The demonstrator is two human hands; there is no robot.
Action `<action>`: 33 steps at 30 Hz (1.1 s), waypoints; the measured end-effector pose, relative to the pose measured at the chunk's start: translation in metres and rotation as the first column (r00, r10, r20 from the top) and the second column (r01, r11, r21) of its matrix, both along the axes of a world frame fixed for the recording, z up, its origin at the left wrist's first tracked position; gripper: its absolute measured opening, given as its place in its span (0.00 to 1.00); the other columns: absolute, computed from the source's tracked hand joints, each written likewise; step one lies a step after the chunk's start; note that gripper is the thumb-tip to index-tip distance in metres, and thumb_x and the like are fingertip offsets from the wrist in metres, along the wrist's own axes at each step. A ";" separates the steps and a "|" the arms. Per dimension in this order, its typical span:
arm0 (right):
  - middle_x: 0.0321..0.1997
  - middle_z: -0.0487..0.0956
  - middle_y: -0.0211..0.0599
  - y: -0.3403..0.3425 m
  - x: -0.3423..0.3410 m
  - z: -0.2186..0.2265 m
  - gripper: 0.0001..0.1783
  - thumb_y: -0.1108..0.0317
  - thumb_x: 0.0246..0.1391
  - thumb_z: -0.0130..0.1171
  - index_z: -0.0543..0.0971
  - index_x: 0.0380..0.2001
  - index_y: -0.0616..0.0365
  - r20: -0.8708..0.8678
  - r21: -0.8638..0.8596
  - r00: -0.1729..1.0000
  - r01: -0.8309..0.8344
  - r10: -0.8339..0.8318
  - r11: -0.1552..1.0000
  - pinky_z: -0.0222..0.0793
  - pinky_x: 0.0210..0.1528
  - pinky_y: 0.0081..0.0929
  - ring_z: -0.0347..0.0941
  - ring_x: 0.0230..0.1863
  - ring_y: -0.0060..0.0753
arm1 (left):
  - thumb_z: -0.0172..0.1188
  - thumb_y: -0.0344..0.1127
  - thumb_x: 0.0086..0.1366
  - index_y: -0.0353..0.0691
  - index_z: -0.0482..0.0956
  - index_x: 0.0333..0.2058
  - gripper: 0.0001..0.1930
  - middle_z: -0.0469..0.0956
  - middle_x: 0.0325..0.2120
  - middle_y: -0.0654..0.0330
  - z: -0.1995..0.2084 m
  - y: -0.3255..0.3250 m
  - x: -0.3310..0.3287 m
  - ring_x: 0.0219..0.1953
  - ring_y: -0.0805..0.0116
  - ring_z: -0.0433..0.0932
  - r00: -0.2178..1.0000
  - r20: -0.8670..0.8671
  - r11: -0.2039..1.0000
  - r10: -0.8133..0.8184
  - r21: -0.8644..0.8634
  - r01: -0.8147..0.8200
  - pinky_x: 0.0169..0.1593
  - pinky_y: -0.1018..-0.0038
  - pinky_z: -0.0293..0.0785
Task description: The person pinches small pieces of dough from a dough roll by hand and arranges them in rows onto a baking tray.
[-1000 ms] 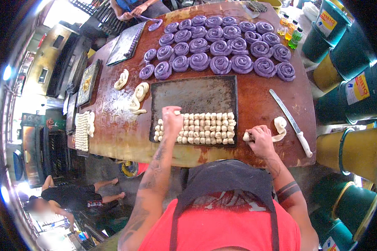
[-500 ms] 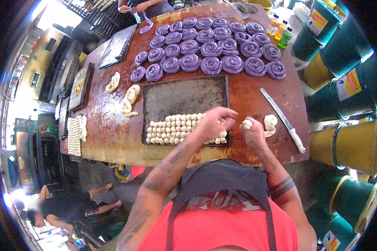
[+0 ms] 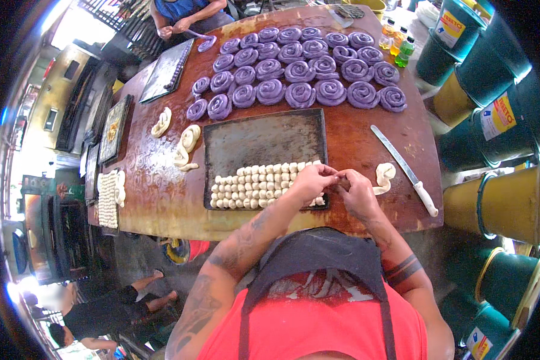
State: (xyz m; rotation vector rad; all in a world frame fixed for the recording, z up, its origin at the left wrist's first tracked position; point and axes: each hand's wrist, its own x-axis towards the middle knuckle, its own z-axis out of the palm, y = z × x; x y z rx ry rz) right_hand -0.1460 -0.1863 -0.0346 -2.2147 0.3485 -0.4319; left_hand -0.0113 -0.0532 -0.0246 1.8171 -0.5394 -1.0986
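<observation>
My left hand [image 3: 309,182] and my right hand [image 3: 355,191] meet over the near right corner of a dark metal baking tray [image 3: 264,144]. Both pinch a small piece of pale dough [image 3: 337,174] between their fingertips. Rows of small pale dough pieces [image 3: 252,186] fill the tray's near edge, partly hidden under my left hand. A coiled strip of pale dough [image 3: 383,176] lies on the brown table just right of my right hand. A long knife with a white handle [image 3: 405,171] lies beyond it.
Several purple spiral dough coils [image 3: 300,72] cover the far half of the table [image 3: 162,192]. Pale dough twists [image 3: 183,147] lie left of the tray. Another person's hands [image 3: 171,27] work purple dough at the far edge. Green and yellow buckets [image 3: 498,120] stand at right.
My left hand left the dough rows at the tray's left, crossed to the right and joined my right hand, which lifted from the dough strip. Both now hold a piece together.
</observation>
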 end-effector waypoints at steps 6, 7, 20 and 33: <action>0.30 0.82 0.44 -0.019 -0.009 0.012 0.14 0.70 0.52 0.67 0.81 0.42 0.62 -0.243 0.304 0.966 -0.013 0.091 0.953 0.74 0.37 0.27 0.76 0.35 0.21 | 0.74 0.30 0.53 0.34 0.86 0.39 0.14 0.85 0.31 0.61 -0.006 0.034 0.024 0.34 0.72 0.82 0.977 -0.123 0.985 0.172 0.009 -0.172 0.40 0.74 0.78; 0.30 0.81 0.43 -0.021 -0.013 0.006 0.13 0.71 0.52 0.68 0.81 0.41 0.61 -0.245 0.335 0.968 0.034 0.052 0.942 0.73 0.36 0.25 0.75 0.34 0.20 | 0.72 0.30 0.50 0.35 0.87 0.40 0.16 0.84 0.30 0.62 -0.009 0.050 0.046 0.34 0.73 0.81 0.964 0.201 0.974 0.173 0.109 -0.198 0.40 0.74 0.78; 0.30 0.76 0.24 -0.057 -0.025 -0.051 0.10 0.61 0.68 0.62 0.78 0.46 0.54 -0.030 0.985 0.999 0.036 -0.037 0.170 0.70 0.30 0.23 0.72 0.27 0.23 | 0.65 0.39 0.60 0.36 0.85 0.50 0.21 0.86 0.38 0.47 -0.048 0.207 0.133 0.45 0.46 0.84 0.466 0.874 0.865 -0.136 0.334 -0.374 0.56 0.59 0.78; 0.39 0.84 0.41 -0.019 -0.006 -0.059 0.08 0.67 0.57 0.64 0.81 0.33 0.61 -0.087 0.626 0.986 0.164 -0.141 0.763 0.77 0.44 0.33 0.80 0.41 0.34 | 0.68 0.36 0.65 0.39 0.85 0.46 0.12 0.84 0.37 0.51 0.039 -0.019 -0.015 0.40 0.53 0.83 0.728 0.683 0.815 -0.055 -0.391 0.427 0.50 0.62 0.79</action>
